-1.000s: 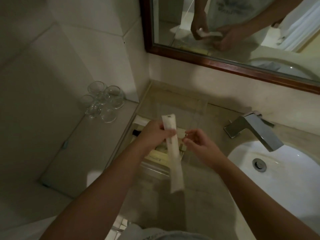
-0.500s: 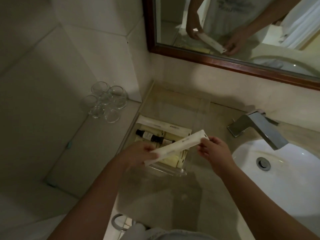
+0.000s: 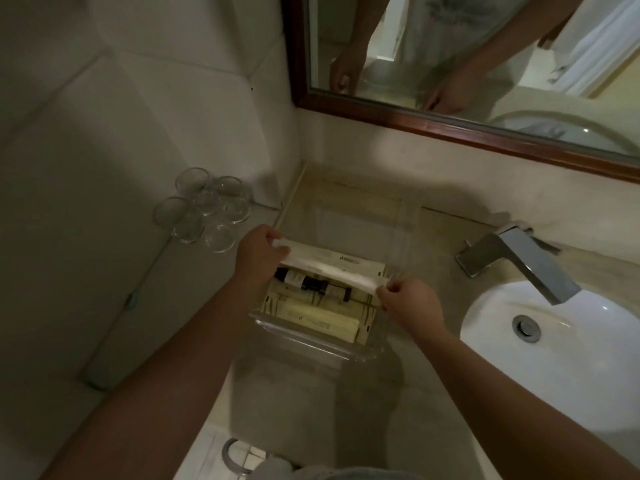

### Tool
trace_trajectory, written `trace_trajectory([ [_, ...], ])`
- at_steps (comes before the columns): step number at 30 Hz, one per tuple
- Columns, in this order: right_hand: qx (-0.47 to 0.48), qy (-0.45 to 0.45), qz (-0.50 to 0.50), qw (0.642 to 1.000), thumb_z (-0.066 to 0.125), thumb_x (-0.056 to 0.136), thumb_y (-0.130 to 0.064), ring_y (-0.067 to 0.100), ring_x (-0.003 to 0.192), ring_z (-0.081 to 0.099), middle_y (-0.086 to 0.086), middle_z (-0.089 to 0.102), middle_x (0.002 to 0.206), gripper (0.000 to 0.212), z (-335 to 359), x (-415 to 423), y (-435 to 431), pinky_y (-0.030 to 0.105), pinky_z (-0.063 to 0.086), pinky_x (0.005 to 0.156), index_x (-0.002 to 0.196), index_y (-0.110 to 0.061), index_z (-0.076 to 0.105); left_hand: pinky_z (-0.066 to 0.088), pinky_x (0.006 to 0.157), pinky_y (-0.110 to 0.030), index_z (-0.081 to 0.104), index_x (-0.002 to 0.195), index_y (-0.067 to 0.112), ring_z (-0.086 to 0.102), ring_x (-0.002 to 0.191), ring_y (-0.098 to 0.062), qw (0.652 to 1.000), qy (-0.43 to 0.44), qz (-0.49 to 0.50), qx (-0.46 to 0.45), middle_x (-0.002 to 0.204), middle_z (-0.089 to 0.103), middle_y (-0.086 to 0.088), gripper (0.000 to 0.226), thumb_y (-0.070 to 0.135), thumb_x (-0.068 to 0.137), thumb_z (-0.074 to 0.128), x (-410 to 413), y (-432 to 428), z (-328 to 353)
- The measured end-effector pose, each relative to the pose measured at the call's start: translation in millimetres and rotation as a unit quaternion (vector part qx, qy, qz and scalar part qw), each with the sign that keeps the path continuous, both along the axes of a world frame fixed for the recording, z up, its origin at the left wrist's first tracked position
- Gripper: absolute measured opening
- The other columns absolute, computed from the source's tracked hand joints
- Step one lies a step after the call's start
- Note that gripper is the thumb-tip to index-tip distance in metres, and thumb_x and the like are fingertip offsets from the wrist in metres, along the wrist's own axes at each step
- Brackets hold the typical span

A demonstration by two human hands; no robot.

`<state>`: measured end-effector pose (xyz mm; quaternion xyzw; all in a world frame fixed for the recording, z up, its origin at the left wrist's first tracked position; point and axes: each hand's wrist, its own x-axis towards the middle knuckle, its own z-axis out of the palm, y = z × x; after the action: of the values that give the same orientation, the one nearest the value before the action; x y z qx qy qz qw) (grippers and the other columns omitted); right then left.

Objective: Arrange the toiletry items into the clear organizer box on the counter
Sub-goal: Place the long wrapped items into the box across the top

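Left hand and right hand each pinch one end of the packet, held across the box at frame centre. Best lowered level behind the bottles, with both ends released together.

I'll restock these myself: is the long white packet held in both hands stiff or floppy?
Probably fairly stiff: the white packet spans straight between the left hand and right hand, held only at its ends, without visible sag. Likely light, since end grips alone carry it. Being flat, it probably won't roll.
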<state>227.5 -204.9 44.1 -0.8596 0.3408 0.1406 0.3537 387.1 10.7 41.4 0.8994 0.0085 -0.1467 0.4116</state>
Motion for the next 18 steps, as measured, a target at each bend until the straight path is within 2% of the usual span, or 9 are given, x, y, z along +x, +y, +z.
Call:
trace_trajectory([
  [3, -0.043, 0.021, 0.011, 0.999, 0.058, 0.091, -0.038, 0.014, 0.06, 0.065, 0.0, 0.069, 0.07, 0.024, -1.2, 6.1, -0.2, 0.026, 0.047, 0.045, 0.075, -0.023, 0.068, 0.052, 0.079, -0.033, 0.063, 0.096, 0.01, 0.061, 0.092, -0.023, 1.0, -0.026, 0.004, 0.0, 0.101, 0.064, -0.008, 0.021, 0.009, 0.077, 0.073, -6.0, -0.7, -10.6],
  [6, -0.08, 0.045, 0.023, 0.996, 0.057, 0.092, -0.041, 0.013, 0.059, 0.063, 0.0, 0.067, 0.069, 0.028, -3.4, 8.1, -2.6, 0.022, 0.039, 0.044, 0.073, -0.021, 0.067, 0.05, 0.078, -0.033, 0.063, 0.096, 0.009, 0.06, 0.089, -0.023, 0.998, -0.064, -0.016, 0.021, 0.1, 0.063, -0.011, 0.023, 0.009, 0.076, 0.074, -9.5, 1.2, -18.1],
  [10, -0.111, 0.063, 0.049, 0.991, 0.057, 0.091, -0.043, 0.015, 0.058, 0.064, 0.0, 0.067, 0.067, 0.031, -8.0, 11.1, -3.8, 0.024, 0.045, 0.046, 0.071, -0.021, 0.066, 0.046, 0.077, -0.03, 0.062, 0.096, 0.01, 0.055, 0.087, -0.02, 0.992, -0.095, -0.044, 0.064, 0.099, 0.056, -0.01, 0.023, 0.012, 0.077, 0.074, -10.0, 0.8, -21.3],
  [14, -0.141, 0.072, 0.066, 0.985, 0.058, 0.089, -0.049, 0.016, 0.058, 0.065, -0.001, 0.066, 0.066, 0.033, -10.0, 13.3, -4.1, 0.028, 0.053, 0.048, 0.071, -0.022, 0.065, 0.043, 0.077, -0.028, 0.062, 0.1, 0.008, 0.055, 0.09, -0.022, 0.991, -0.116, -0.042, 0.061, 0.102, 0.056, -0.011, 0.028, 0.006, 0.075, 0.074, -10.4, -1.9, -24.0],
  [18, -0.174, 0.039, 0.091, 0.98, 0.058, 0.087, -0.053, 0.012, 0.058, 0.057, -0.004, 0.062, 0.069, 0.033, -7.3, 15.8, -2.3, 0.027, 0.047, 0.05, 0.074, -0.023, 0.057, 0.048, 0.083, -0.035, 0.062, 0.103, 0.009, 0.054, 0.095, -0.025, 0.986, -0.144, -0.052, 0.072, 0.104, 0.055, -0.011, 0.032, 0.007, 0.074, 0.074, -12.4, -1.8, -29.8],
])
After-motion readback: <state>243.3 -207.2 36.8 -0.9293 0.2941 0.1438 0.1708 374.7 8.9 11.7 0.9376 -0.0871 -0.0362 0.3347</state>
